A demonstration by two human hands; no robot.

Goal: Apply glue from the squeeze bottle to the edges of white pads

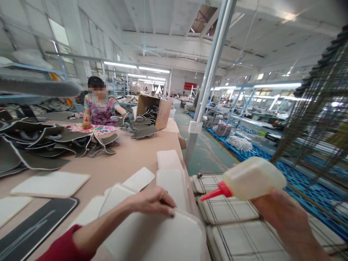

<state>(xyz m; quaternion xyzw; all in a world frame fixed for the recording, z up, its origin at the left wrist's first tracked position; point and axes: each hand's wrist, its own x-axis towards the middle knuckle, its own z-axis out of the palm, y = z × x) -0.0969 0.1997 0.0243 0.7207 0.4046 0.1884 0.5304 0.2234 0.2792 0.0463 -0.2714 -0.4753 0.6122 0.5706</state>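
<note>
Red-nozzled, the squeeze bottle (255, 177) is pointing leftward and slightly down beside the table (136, 152); the right hand (285, 214) is gripping its body, most fingers hidden. The left hand (153, 201) is pinching the far edge of a white panel (163, 237) nearby. Beyond, grey pieces (40, 141) are lying heaped, and a co-worker (100, 110) is facing us near a cardboard box (164, 114).

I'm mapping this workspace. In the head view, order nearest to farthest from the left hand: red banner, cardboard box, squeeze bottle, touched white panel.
From the left hand:
1. White panel, at its fingertips.
2. Squeeze bottle, rightward, in the right hand.
3. Cardboard box, farther along the table.
4. Red banner, in the far background.
</note>
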